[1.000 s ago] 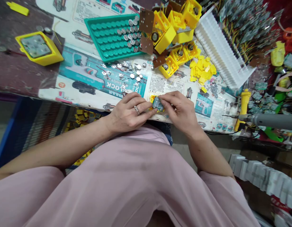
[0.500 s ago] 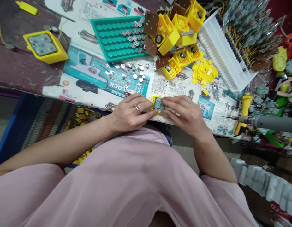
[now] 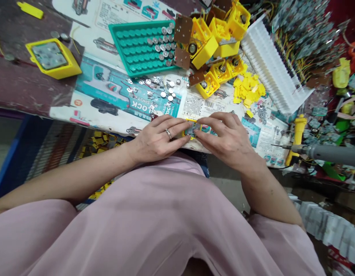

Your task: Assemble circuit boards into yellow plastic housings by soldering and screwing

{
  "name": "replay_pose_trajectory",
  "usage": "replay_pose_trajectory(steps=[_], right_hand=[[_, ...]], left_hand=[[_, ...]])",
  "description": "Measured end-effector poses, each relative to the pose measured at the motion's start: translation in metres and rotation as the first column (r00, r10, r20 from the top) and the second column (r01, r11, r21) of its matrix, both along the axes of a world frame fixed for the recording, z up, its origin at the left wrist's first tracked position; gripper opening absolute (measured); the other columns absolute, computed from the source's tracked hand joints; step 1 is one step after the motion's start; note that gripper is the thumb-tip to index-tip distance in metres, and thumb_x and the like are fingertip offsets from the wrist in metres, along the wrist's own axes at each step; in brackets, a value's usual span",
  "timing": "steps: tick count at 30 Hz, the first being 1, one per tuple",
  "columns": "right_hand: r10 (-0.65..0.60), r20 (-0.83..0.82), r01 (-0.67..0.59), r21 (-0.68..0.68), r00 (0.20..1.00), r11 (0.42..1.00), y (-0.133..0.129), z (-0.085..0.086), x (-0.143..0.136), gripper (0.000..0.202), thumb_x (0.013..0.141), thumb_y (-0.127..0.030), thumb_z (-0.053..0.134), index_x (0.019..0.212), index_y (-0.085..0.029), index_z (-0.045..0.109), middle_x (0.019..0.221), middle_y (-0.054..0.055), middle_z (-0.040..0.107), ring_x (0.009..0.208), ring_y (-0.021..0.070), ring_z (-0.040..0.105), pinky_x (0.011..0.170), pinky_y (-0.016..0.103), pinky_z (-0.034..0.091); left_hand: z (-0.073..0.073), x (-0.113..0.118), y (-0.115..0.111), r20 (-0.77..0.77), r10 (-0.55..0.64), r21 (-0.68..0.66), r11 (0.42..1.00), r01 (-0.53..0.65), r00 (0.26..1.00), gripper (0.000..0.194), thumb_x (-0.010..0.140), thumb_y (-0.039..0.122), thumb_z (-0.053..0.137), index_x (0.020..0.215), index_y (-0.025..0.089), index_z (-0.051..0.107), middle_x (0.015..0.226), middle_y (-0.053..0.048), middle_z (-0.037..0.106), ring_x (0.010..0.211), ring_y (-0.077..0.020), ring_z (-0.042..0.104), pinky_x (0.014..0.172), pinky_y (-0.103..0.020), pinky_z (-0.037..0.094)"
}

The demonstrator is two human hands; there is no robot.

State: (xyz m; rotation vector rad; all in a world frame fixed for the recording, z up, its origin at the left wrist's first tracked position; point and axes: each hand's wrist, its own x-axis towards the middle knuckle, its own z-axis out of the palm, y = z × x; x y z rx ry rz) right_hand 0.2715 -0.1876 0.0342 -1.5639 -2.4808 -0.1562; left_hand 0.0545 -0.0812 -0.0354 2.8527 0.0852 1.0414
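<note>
The grey-topped yellow piece (image 3: 191, 130) lies between my left hand (image 3: 161, 136) and right hand (image 3: 229, 138), each pinching its nearer end.

The workbench (image 3: 10, 92) had a worn, dark reddish-brown top, partly covered by printed sheeting (image 3: 60, 111). Grey floor (image 3: 226, 180) was visible below the front edge. A blue-framed container (image 3: 18, 153) stood lower left. Lighting was diffuse.

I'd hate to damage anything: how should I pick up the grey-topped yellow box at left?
Probably pinch the yellow box by its outer walls, reaching from the near side: its grey panel faces up, the visible wall looks flat, and metal discs lie beyond its far edge.
</note>
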Motion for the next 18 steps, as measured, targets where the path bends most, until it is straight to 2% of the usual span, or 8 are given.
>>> replay_pose_trajectory(steps=[4, 6, 11, 14, 18], right_hand=[[0.013, -0.144, -0.023, -0.062, 0.990, 0.998, 0.001, -0.009, 0.006, 0.017, 0.097, -0.027, 0.058, 0.111, -0.022, 0.066, 0.113, 0.005, 0.073, 0.102, 0.0185, 0.061, 0.087, 0.035, 0.045], [0.023, -0.171, -0.035, -0.070, 0.985, 0.997, 0.003, -0.010, 0.007, 0.016, 0.097, -0.029, 0.058, 0.109, -0.021, 0.066, 0.111, 0.004, 0.074, 0.099, 0.0172, 0.061, 0.086, 0.034, 0.046], [-0.023, -0.021, 0.022, -0.022, 1.000, 1.000, 0.002, -0.004, -0.002, 0.013, 0.097, -0.026, 0.058, 0.104, -0.023, 0.068, 0.112, 0.002, 0.074, 0.105, 0.0194, 0.056, 0.089, 0.037, 0.040], [-0.056, 0.044, 0.055, 0.008, 0.997, 0.998, -0.001, 0.001, -0.009, 0.013, 0.096, -0.023, 0.057, 0.102, -0.020, 0.069, 0.110, 0.004, 0.073, 0.105, 0.0205, 0.053, 0.089, 0.037, 0.039], [-0.069, 0.054, 0.072, -0.067, 0.996, 0.995, 0.001, 0.003, -0.013, 0.017, 0.097, -0.026, 0.055, 0.102, -0.019, 0.069, 0.105, 0.006, 0.071, 0.102, 0.0212, 0.052, 0.086, 0.037, 0.040]], left_hand=[[-0.002, 0.000, 0.000, 0.021, -0.048, -0.126, 0.991, 0.051, 0.999, 0.022, 0.091, 0.017, 0.062, 0.111, 0.025, 0.067, 0.129, -0.008, 0.070, 0.121, -0.0208, 0.063, 0.099, -0.040, 0.054], [-0.002, 0.000, 0.000, 0.027, -0.043, -0.122, 0.992, 0.046, 0.999, 0.022, 0.090, 0.017, 0.063, 0.111, 0.024, 0.067, 0.126, -0.009, 0.071, 0.119, -0.0211, 0.064, 0.098, -0.040, 0.054], [0.000, 0.001, -0.001, 0.014, -0.004, -0.048, 0.999, 0.005, 1.000, 0.017, 0.091, 0.019, 0.064, 0.107, 0.023, 0.068, 0.119, -0.008, 0.072, 0.115, -0.0211, 0.066, 0.096, -0.041, 0.054], [0.003, 0.002, -0.001, 0.013, 0.005, -0.035, 0.999, -0.005, 1.000, 0.022, 0.090, 0.018, 0.063, 0.112, 0.021, 0.067, 0.114, -0.007, 0.073, 0.113, -0.0220, 0.066, 0.096, -0.042, 0.054], [0.005, 0.003, -0.001, -0.012, 0.030, 0.011, 0.999, -0.030, 0.999, 0.026, 0.090, 0.019, 0.063, 0.116, 0.020, 0.065, 0.108, -0.006, 0.074, 0.109, -0.0227, 0.068, 0.094, -0.042, 0.056]])
